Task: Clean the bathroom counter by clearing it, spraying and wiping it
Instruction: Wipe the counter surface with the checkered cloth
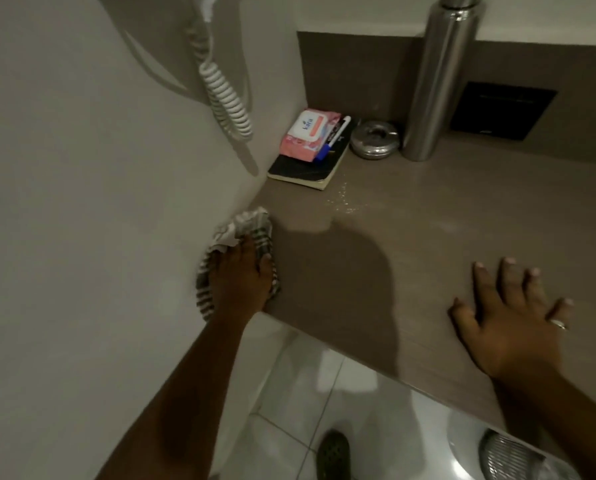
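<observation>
On counter (pixel 411 237), left hand (pixel 239 271) gripping cloth (pixel 251 225)

I had only the one head view: it sat high above the tabletop (pixel 411 237), faced forward and steeply down, close over both hands, taking in the wall corner beyond the left grip (pixel 237 275) and floor tiles below.

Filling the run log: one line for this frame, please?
phase: wiping | left hand: presses striped cloth on counter by wall | right hand: flat on counter | uncleared: book, wipes pack, marker, bottle
</observation>
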Available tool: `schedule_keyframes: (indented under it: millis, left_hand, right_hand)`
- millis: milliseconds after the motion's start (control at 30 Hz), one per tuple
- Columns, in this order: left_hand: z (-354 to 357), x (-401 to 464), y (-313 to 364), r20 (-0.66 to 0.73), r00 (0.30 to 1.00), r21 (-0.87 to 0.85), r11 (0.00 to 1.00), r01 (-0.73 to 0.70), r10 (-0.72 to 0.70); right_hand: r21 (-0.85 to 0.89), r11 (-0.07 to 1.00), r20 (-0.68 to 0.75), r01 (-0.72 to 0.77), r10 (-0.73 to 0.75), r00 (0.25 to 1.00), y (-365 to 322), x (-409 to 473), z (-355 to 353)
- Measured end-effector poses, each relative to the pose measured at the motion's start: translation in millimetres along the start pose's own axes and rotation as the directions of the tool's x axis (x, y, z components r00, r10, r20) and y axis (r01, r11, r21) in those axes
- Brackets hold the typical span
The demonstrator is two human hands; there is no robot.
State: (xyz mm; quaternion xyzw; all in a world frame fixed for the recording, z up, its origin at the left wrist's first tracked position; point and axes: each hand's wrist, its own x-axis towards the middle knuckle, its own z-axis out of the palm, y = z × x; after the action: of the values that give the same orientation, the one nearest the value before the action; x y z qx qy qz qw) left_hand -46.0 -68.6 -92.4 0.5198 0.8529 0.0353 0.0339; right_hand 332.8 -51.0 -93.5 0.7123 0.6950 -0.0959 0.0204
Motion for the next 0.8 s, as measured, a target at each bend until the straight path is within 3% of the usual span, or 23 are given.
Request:
schedule_keyframes:
  millis: [133, 200, 233, 300, 367, 433, 500, 600, 733, 800]
  left_hand:
    - [6.1, 21.6, 71.6, 0.11, 0.929, -0.115, 0.923, 0.366, -0.355]
    - [7.2, 26.0, 116.2, 0.174, 0.912, -0.144, 0.906, 0.398, -0.372]
    - [10.1, 21.7, 140.7, 0.165, 0.942, -0.149, 0.937, 0.317, -0.292]
    - [16.2, 3.5, 180.3, 0.109, 0.994, -0.149, 0.989, -0.01, 0.027]
    - [17.6, -18.7, 188.6, 0.134, 0.917, -0.103, 0.925, -0.365, 0.376]
    - [15.0, -16.3, 160.0, 0.123, 0.85, -0.07, 0.859, -0.507, 0.512]
    - [14.5, -3.7, 112.9, 0.048, 0.908, -0.029, 0.909, -0.415, 0.416]
    - [6.7, 22.8, 47.9, -0.007, 0.998, 0.003, 0.998, -0.069, 0.069]
    - [4.9, 42.4, 60.0, 0.037, 0.982, -0.038, 0.981, 0.189, -0.188]
    - [8.6, 35.1, 83.8, 0.067, 0.983, -0.058, 0.983, 0.175, -0.171]
  right_hand:
    - [0.012, 1.0, 0.028, -0.002, 0.001, 1.0, 0.3, 2.2, -1.2]
    - [0.016, 1.0, 0.005, -0.009, 0.009, 1.0, -0.1, 3.0, 1.0]
    - [0.012, 1.0, -0.004, -0.013, 0.013, 1.0, -0.2, 3.4, 1.5]
    - [0.008, 1.0, -0.008, -0.017, 0.017, 1.0, 0.3, 3.6, 1.7]
    - [0.006, 1.0, 0.001, -0.015, 0.015, 1.0, 0.7, 3.8, 1.0]
    - [0.008, 1.0, 0.012, -0.011, 0.011, 1.0, 0.6, 3.6, -0.5]
    - [0.011, 1.0, 0.016, -0.011, 0.011, 1.0, 0.4, 3.2, -2.4]
    - [0.0, 1.0, 0.019, -0.008, 0.008, 1.0, -0.7, 3.1, -3.2]
    - [0.004, 1.0, 0.024, -0.015, 0.015, 1.0, -1.7, 4.1, -1.7]
    - [0.013, 1.0, 0.014, -0.015, 0.015, 1.0, -1.9, 3.8, -0.7]
